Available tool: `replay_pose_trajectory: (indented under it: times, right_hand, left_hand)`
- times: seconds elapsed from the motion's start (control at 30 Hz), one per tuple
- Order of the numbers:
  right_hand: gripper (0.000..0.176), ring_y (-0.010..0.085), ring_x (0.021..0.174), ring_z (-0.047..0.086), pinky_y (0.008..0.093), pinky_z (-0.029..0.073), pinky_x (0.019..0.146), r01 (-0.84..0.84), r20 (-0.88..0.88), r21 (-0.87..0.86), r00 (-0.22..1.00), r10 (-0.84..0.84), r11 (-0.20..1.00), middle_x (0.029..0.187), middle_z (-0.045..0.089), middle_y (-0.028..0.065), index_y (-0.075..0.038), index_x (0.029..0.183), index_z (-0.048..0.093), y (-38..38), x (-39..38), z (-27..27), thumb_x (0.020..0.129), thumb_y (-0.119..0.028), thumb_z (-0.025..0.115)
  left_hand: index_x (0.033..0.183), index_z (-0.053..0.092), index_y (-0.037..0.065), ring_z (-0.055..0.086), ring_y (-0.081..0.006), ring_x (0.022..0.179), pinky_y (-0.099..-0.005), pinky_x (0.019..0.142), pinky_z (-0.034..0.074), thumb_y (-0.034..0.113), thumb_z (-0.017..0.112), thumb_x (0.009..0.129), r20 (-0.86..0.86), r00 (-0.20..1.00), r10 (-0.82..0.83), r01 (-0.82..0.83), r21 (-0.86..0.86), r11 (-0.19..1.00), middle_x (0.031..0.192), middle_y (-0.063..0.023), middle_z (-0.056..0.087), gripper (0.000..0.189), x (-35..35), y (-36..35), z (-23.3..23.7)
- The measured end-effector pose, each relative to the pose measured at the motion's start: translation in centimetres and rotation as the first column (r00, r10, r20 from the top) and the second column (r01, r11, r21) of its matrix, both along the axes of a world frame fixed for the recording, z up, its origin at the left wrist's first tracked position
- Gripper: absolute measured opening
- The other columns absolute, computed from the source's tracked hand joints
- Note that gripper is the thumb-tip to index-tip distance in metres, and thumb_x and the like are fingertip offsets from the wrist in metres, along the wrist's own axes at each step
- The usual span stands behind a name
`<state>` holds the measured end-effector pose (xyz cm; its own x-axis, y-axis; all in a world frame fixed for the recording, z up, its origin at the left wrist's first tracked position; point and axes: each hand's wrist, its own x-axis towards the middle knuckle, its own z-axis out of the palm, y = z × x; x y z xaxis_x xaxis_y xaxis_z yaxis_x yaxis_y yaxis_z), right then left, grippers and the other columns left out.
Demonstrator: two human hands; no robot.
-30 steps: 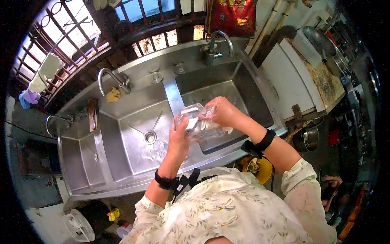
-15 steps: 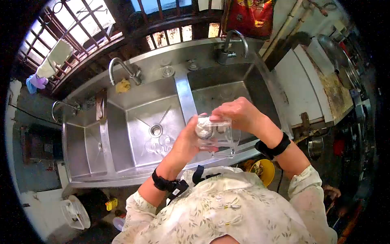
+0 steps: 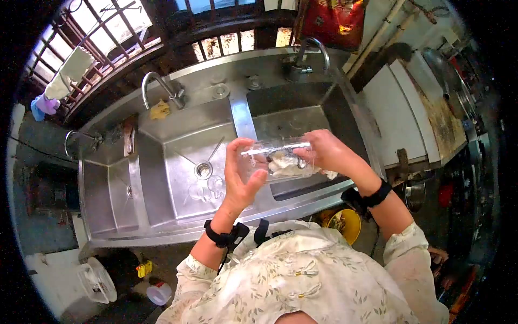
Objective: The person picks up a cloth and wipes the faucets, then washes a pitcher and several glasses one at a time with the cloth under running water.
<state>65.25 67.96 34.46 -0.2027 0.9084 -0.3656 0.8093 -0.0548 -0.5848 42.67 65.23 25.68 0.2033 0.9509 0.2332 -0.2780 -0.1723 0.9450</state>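
Note:
Over the divider and front of the right sink basin, both my hands work on a clear see-through container [image 3: 259, 144] turned on its side. My left hand [image 3: 240, 175] grips its left end, thumb on the near side and fingers on the far side. At its right end is my right hand [image 3: 326, 154], closed around a crumpled whitish cloth [image 3: 291, 166] that shows through the clear wall. A bit of white hangs out below the right hand. Several clear glasses [image 3: 208, 189] lie in the middle basin [image 3: 183, 146], near its drain.
The steel sink has three basins, with a left faucet [image 3: 69, 143], a middle faucet [image 3: 156, 81] and a right faucet [image 3: 318, 46] behind them. A yellow cloth [image 3: 159, 110] lies by the middle faucet. Below the front edge stands a yellow bowl [image 3: 352, 227] with scraps inside.
The container has turned from roughly upright to lying sideways between my hands. My left hand has opened wider around its end, and the whitish cloth shows more plainly at my right hand.

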Motion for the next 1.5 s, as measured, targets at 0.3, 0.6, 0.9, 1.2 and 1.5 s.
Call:
replay_pose_trajectory:
  times: [0.3, 0.6, 0.9, 1.2, 1.5]
  right_hand:
    - [0.044, 0.0129, 0.109, 0.059, 0.0276, 0.046, 0.096, -0.263, -0.873, -0.438, 0.355, -0.335, 0.860, 0.126, 0.062, 0.0076, -0.001, 0.135, 0.055, -2.0, -1.1, -2.6, 0.100, -0.027, 0.053]
    - [0.035, 0.0104, 0.101, 0.055, 0.0262, 0.045, 0.088, -0.217, -0.868, -0.344, 0.444, -0.221, 0.914, 0.108, 0.064, 0.0079, -0.004, 0.124, 0.060, -2.9, -3.0, -3.6, 0.094, -0.022, 0.060]
    - [0.070, 0.0372, 0.116, 0.052, 0.0418, 0.044, 0.100, -0.650, -0.066, 0.467, 0.651, 0.756, 0.600, 0.130, 0.055, 0.0136, -0.012, 0.130, 0.058, 0.1, -2.1, -2.3, 0.067, 0.018, 0.060]
    - [0.056, 0.0199, 0.098, 0.065, 0.0320, 0.054, 0.083, -0.097, -0.909, -0.404, 0.156, -0.387, 0.910, 0.116, 0.065, 0.0077, -0.002, 0.135, 0.051, -3.4, -2.9, -4.6, 0.084, -0.019, 0.066]
    - [0.047, 0.0262, 0.114, 0.060, 0.0371, 0.047, 0.101, 0.399, -0.988, -0.087, 0.083, -0.130, 0.913, 0.125, 0.060, 0.0164, 0.000, 0.134, 0.050, -2.2, -0.5, -1.7, 0.088, -0.012, 0.050]
  left_hand:
    - [0.123, 0.044, 0.003, 0.046, -0.0238, 0.113, -0.0367, 0.099, 0.037, 0.025, 0.073, 0.073, 0.013, 1.000, 0.024, -0.026, 0.211, 0.977, 0.118, -0.0121, 0.044, 0.062, -0.2, 0.1, 0.5]
    - [0.125, 0.044, 0.003, 0.048, -0.0218, 0.108, -0.0340, 0.095, 0.040, 0.028, 0.070, 0.074, 0.069, 0.998, -0.014, -0.001, 0.220, 0.975, 0.115, -0.0124, 0.048, 0.062, 1.2, 0.8, 0.0]
    - [0.129, 0.046, 0.004, 0.059, -0.0134, 0.089, -0.0263, 0.074, 0.050, 0.024, 0.054, 0.089, 0.415, 0.910, 0.022, 0.215, -0.515, 0.830, 0.105, -0.0067, 0.059, 0.046, 0.4, 1.8, 1.0]
    - [0.128, 0.048, 0.001, 0.054, -0.0173, 0.109, -0.0304, 0.096, 0.041, 0.039, 0.064, 0.079, 0.065, 0.998, -0.020, 0.020, 0.000, 1.000, 0.116, -0.0073, 0.055, 0.063, 0.6, 2.3, 0.3]
    - [0.131, 0.048, 0.007, 0.058, -0.0151, 0.096, -0.0310, 0.078, 0.054, 0.021, 0.056, 0.087, 0.328, 0.942, 0.073, 0.035, -0.311, 0.950, 0.111, -0.0058, 0.055, 0.047, -0.7, 2.9, -1.7]
